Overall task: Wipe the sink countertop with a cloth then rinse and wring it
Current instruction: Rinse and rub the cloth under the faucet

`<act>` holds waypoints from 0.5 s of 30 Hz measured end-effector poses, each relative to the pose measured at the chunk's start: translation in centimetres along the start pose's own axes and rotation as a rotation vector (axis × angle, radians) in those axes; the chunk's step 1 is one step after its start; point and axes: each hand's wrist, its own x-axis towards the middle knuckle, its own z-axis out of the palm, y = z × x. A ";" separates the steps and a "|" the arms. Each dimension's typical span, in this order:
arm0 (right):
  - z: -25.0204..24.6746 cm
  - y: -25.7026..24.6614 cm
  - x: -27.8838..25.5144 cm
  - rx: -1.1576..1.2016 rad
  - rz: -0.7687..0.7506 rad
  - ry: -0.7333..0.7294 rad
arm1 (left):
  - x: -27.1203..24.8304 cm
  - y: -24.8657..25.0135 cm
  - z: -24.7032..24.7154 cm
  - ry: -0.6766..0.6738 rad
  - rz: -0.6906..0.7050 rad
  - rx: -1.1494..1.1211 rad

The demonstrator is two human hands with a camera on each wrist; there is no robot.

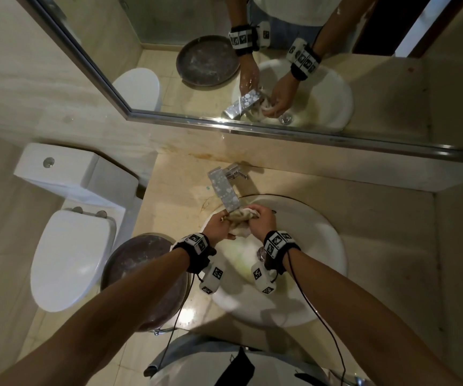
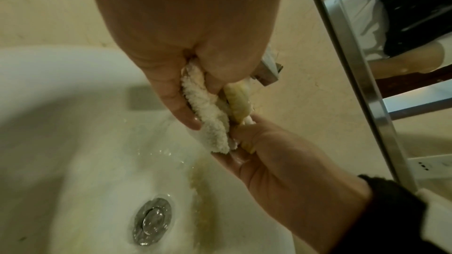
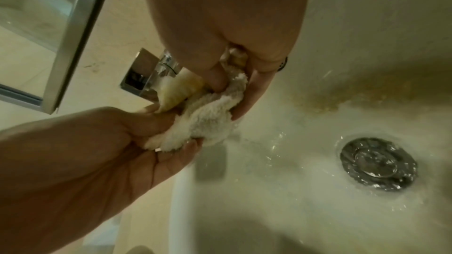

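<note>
A wet, cream terry cloth point(image 1: 238, 218) is bunched under the spout of the chrome faucet point(image 1: 224, 190), over the white sink point(image 1: 325, 246). My left hand point(image 1: 219, 227) grips its left end and my right hand point(image 1: 261, 221) grips its right end, fingers curled round it. In the left wrist view the left hand point(image 2: 186, 36) pinches the cloth point(image 2: 212, 123) from above while the right hand point(image 2: 274, 165) holds it from below. From the right wrist, the right hand point(image 3: 220, 26) clutches the cloth point(image 3: 205, 123) and the left hand point(image 3: 97, 152) holds its lower end. Water ripples round the drain point(image 3: 378, 163).
The beige stone countertop point(image 1: 386, 218) surrounds the sink. A mirror point(image 1: 252, 65) with a metal frame runs along the back wall. A dark round basin point(image 1: 141, 274) stands left of the counter, beside a white toilet point(image 1: 71, 254). Thin cables hang from my wristbands.
</note>
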 end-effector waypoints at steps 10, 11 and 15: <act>0.5 0.2 -0.7 -0.009 0.150 0.095 | 0.5 -0.2 0.7 0.059 0.017 -0.095; 0.6 0.2 -0.6 0.038 0.179 0.085 | 0.3 -0.2 0.8 0.057 0.017 -0.100; 0.5 -0.2 -0.4 0.410 0.348 -0.031 | 0.4 -0.7 0.6 0.080 0.005 -0.026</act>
